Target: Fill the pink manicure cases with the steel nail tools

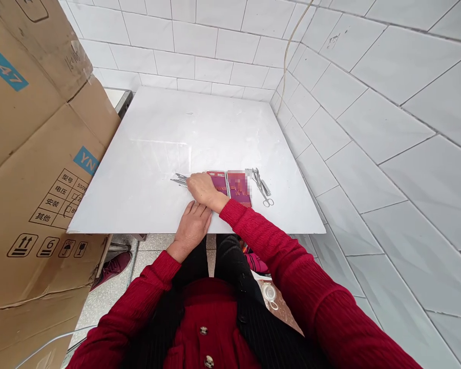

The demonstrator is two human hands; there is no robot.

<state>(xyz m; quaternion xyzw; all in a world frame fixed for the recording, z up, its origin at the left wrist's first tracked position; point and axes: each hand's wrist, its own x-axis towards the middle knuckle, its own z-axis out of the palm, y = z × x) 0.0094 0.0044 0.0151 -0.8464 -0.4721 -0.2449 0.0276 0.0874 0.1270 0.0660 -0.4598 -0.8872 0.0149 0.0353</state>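
My right hand (202,188) reaches across to the left with its fingers curled down at several slim metal manicure tools (180,178) on the white table. What those fingers hold, if anything, is hidden beneath the hand. My left hand (193,224) rests at the table's front edge, fingers extended and fairly flat, just below the right wrist. Partly behind my right hand and forearm lies an opened manicure case (218,183) with a purple-red lining and elastic loops. Right of the case are small scissors (268,202) and a nail clipper (266,187), among other metal pieces.
A white tabletop (149,123) stands against tiled walls (200,41) at the back and right. Large cardboard boxes (42,169) rise close on the left. A thin cable (291,41) runs down the corner. Below the table are a dark red shoe (115,266) and a brown surface with a white round item (269,292).
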